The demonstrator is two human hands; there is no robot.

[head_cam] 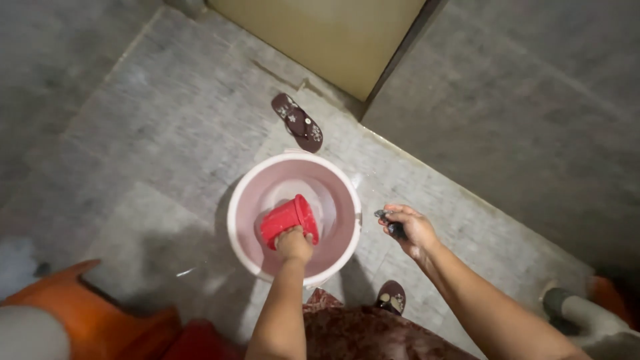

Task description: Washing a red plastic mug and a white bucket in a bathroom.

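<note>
Fingers of left hand (294, 243) closed on red mug (288, 221) inside pink bucket (241, 200), frame centre; right hand (409, 229) grips small dark object (393, 228). Grey tiled floor (167, 133), brown slipper (297, 122) above bucket.

The light is dim and soft, and a dark shadow spreads over the floor left of the pink bucket (240, 220). Faint glare shows on wet floor beside that bucket. Corners look blurred and stretched, with grainy walls.

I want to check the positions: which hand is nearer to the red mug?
Left. The left hand holds the red mug inside the pink bucket. The right hand stays outside the bucket, to its right, gripping a small dark object.
</note>
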